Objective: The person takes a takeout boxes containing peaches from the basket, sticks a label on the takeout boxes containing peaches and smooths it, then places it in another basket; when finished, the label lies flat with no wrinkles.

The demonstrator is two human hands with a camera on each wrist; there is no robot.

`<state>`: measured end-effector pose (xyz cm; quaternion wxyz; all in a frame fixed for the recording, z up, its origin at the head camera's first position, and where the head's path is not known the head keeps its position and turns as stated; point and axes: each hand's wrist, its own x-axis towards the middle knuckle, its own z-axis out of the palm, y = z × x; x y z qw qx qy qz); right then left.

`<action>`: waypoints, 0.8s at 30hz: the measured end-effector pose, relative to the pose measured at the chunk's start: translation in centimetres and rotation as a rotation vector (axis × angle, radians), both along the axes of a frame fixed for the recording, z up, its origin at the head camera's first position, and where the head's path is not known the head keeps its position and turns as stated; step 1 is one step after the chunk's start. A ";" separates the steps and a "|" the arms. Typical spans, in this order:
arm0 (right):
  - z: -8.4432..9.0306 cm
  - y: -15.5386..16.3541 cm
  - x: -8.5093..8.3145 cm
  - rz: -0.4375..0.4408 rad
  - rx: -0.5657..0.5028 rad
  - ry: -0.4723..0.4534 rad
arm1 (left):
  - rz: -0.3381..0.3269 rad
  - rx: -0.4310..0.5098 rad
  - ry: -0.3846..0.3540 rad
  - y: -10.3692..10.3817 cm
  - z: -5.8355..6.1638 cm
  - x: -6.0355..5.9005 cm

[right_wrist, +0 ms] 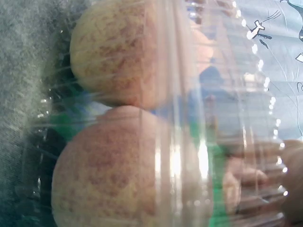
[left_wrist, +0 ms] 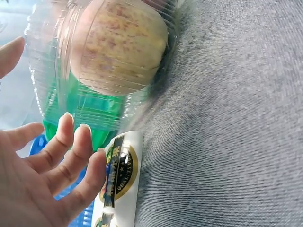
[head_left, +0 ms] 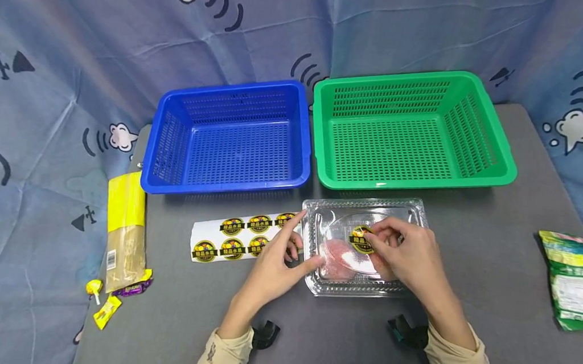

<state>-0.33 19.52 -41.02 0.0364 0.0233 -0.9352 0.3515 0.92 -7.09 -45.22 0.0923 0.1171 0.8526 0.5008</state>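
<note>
A clear plastic clamshell box (head_left: 413,213) lies on the grey table with reddish apples (right_wrist: 113,52) inside it. My right hand (head_left: 376,240) reaches over the lid and pinches a round yellow-and-black sticker (head_left: 361,240) against its top. My left hand (head_left: 298,251) rests with spread, straight fingers at the box's left edge, its thumb touching the side. Under those fingers lies a white sheet of stickers (head_left: 227,241). The left wrist view shows the left hand's fingers (left_wrist: 71,146) beside the sticker sheet (left_wrist: 120,170), with one apple (left_wrist: 118,42) behind the plastic.
An empty blue basket (head_left: 224,187) and an empty green basket (head_left: 410,181) stand side by side behind the box. At the table's left edge are a yellow packet (head_left: 124,226) and small sweets (head_left: 102,301). A green snack bag (head_left: 579,279) lies at the right.
</note>
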 end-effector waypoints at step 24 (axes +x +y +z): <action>-0.5 -1.3 0.2 -0.002 0.114 0.045 | 0.044 -0.039 0.002 0.9 -0.3 0.6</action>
